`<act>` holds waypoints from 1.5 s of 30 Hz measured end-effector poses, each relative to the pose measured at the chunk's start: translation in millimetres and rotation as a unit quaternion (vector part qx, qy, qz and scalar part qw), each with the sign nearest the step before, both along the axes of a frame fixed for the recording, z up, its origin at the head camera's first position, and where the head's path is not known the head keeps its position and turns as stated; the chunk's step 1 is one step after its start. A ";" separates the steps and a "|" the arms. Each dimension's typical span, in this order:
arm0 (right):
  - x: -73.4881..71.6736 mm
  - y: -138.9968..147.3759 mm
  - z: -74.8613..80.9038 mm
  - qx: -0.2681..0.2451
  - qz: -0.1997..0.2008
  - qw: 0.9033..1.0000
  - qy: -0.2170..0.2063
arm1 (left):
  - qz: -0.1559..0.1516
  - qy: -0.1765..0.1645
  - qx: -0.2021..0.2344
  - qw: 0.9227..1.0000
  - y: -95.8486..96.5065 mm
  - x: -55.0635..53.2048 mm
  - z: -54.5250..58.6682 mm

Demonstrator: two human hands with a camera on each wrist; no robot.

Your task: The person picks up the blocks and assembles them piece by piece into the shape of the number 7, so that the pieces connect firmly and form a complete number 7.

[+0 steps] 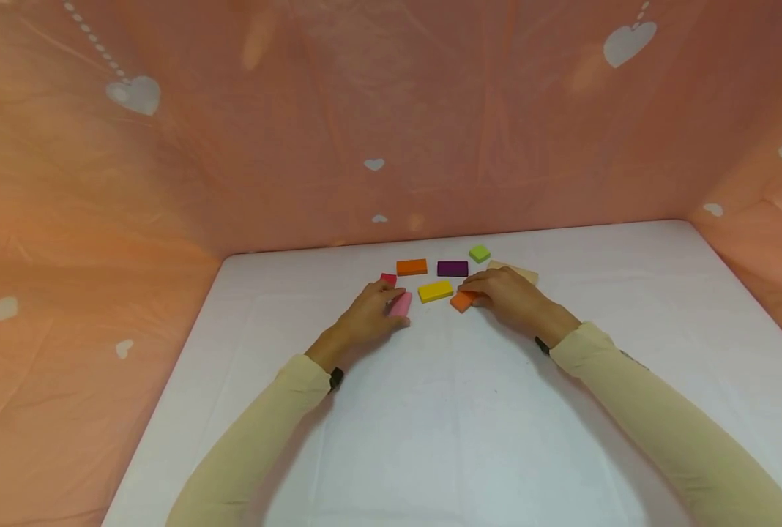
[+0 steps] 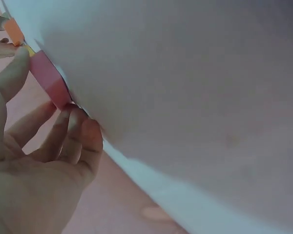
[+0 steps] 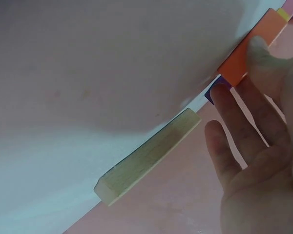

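My left hand (image 1: pixel 367 316) pinches a pink block (image 1: pixel 400 304) between thumb and fingers. In the left wrist view the thumb is at one end of the pink block (image 2: pixel 50 78) and the fingertips are at the other. On the right, my right hand (image 1: pixel 512 298) holds an orange block (image 1: pixel 462 301), its thumb on the face seen in the right wrist view. A yellow block (image 1: pixel 436 292) lies flat between the two hands. Just beyond the left fingers a red block (image 1: pixel 388 279) is partly covered. A plain wooden block (image 3: pixel 149 156) lies beside the right hand, partly hidden behind it in the head view.
Behind the yellow block, a second orange block (image 1: pixel 411 267) and a purple block (image 1: pixel 453 269) lie in a row. A small green block (image 1: pixel 479 253) is farther back. The white table (image 1: pixel 430 424) ends at a pink cloth wall (image 1: pixel 430 132) printed with hearts.
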State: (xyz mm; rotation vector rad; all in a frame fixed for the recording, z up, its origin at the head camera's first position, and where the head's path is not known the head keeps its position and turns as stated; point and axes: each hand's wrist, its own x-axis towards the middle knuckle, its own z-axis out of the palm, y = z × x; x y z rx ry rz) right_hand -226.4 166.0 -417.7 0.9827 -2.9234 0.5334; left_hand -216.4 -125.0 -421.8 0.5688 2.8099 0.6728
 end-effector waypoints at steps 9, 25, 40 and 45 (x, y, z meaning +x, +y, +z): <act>-1.1 0.4 -0.6 0.003 0.003 1.000 0.009 | 0.025 -0.012 0.029 0.999 -0.2 0.4 2.9; -2.0 3.8 0.4 -0.011 0.008 1.000 0.008 | 0.084 -0.069 0.000 0.994 3.3 12.7 10.7; -3.2 0.3 -0.2 -0.017 0.012 1.000 0.003 | 0.036 -0.048 0.017 0.998 -5.8 7.2 9.8; -3.5 0.2 1.8 -0.017 0.009 1.000 -0.001 | 0.046 -0.060 0.011 0.997 -4.4 15.6 15.4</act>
